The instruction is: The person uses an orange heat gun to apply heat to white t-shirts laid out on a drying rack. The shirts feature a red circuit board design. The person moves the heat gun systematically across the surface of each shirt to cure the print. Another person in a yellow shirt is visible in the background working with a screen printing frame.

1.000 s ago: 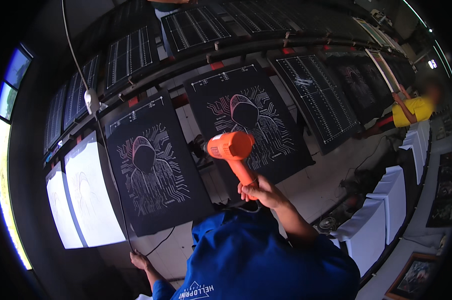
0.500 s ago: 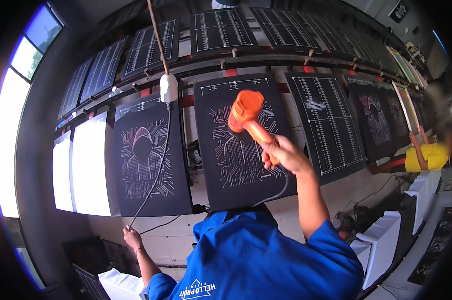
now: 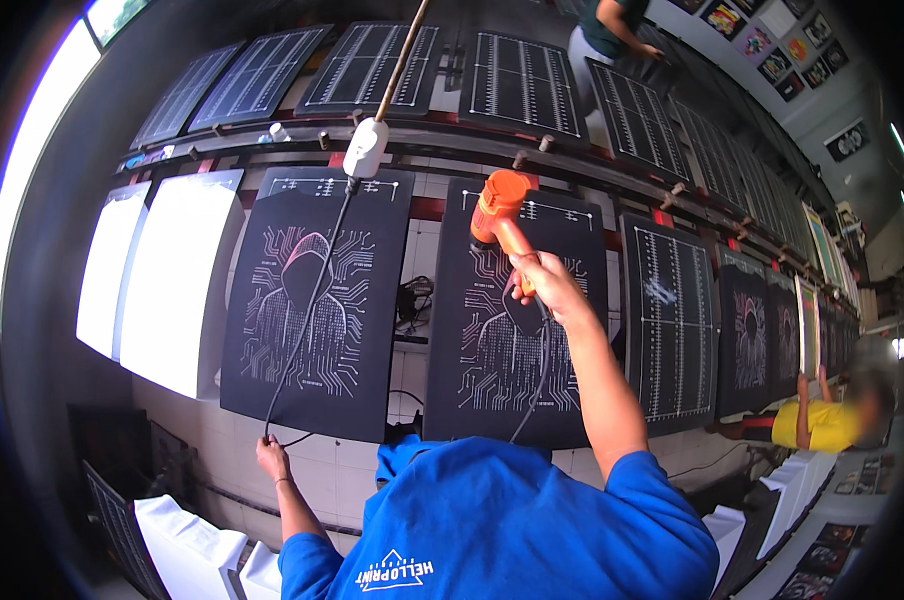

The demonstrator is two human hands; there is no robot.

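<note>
An orange heat gun (image 3: 499, 205) is gripped by the right hand (image 3: 544, 287) above a black printed panel (image 3: 517, 315), while its cord (image 3: 307, 310) is pinched aside by the left hand (image 3: 270, 458), apparently kept off the print.

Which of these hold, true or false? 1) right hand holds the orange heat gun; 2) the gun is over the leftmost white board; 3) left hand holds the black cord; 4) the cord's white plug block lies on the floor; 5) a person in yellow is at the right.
1) True: the right hand grips the orange heat gun.
2) False: it is over a black printed panel, not the white board.
3) True: the left hand holds the black cord.
4) False: the white plug block hangs up near the rail.
5) True: person in yellow at right.
</note>
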